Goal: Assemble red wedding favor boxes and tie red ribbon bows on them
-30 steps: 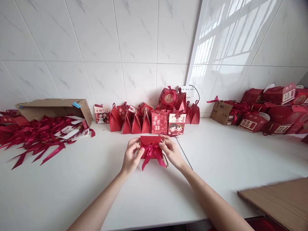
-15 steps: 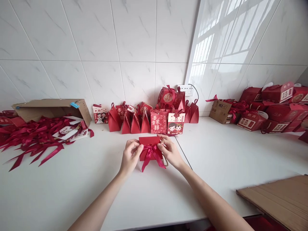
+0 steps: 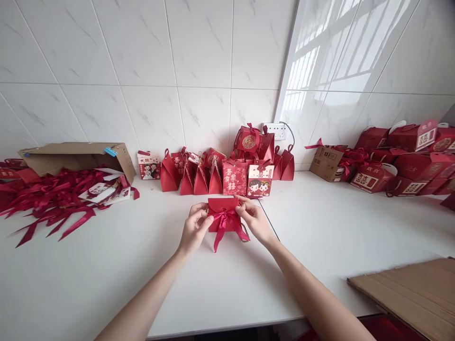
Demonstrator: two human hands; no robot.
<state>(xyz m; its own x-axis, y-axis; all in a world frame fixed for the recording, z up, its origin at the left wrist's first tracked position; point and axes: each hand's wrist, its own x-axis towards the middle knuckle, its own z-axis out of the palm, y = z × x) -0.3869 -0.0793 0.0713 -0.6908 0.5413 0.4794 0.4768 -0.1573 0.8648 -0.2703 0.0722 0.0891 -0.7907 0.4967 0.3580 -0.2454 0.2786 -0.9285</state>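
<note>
A small red gift box point(image 3: 222, 206) with a dark red ribbon bow point(image 3: 227, 222) on its front stands on the white counter point(image 3: 106, 265) in front of me. My left hand point(image 3: 194, 229) pinches the bow's left loop. On the other side my right hand point(image 3: 253, 219) pinches the right loop, its fingers against the box. The ribbon tails hang down over the counter. A thin cord handle shows under my right hand.
Finished red gift boxes point(image 3: 234, 177) line the tiled wall behind. At the left lies a pile of red ribbons point(image 3: 53, 201) by an open cardboard box point(image 3: 78, 158). More red boxes point(image 3: 401, 163) are stacked at the right. Flat cardboard point(image 3: 408, 293) overhangs the near right edge.
Both hands have stayed on the bow, shifting slightly with it; the bow's loops look pulled a little wider and the tails have shifted.
</note>
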